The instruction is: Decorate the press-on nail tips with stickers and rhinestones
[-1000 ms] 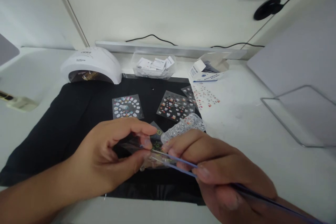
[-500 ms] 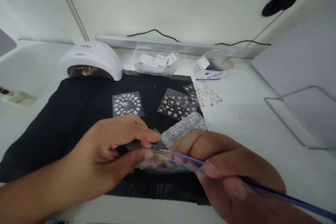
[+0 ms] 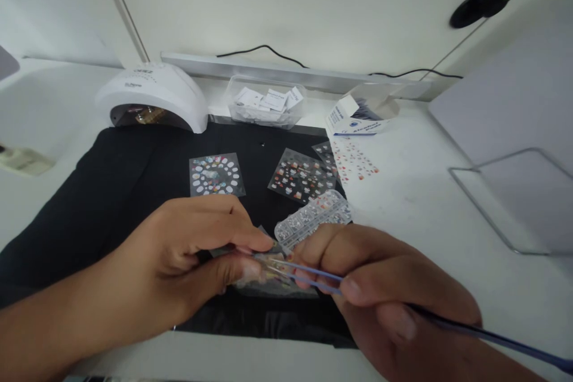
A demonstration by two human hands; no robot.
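Right hand (image 3: 389, 286): fingers and thumb clamped around the blue tweezers (image 3: 319, 272), whose handle runs back toward the lower right corner. Left hand (image 3: 192, 256): thumb and forefinger brought together at the tweezers' tips; whether anything sits between them cannot be told, the spot being too small and partly covered. The tweezers are above the black cloth (image 3: 134, 173), between both hands, arms slightly apart, tips just beside the left fingertips. Clear film (image 3: 277, 288) lies below the tips; its contact with either hand cannot be determined. A compartment case (image 3: 313, 215) of small pale pieces is just beyond the right hand, partly hidden by it. On the cloth beyond the left hand is a sheet of white stickers (image 3: 217, 174); to its right, a sheet of orange and white stickers (image 3: 301, 176). Along the back, left to right: a white lamp (image 3: 154, 92), a clear tub (image 3: 264, 120) of paper packets, and an opened box (image 3: 358, 126) marked for alcohol pads
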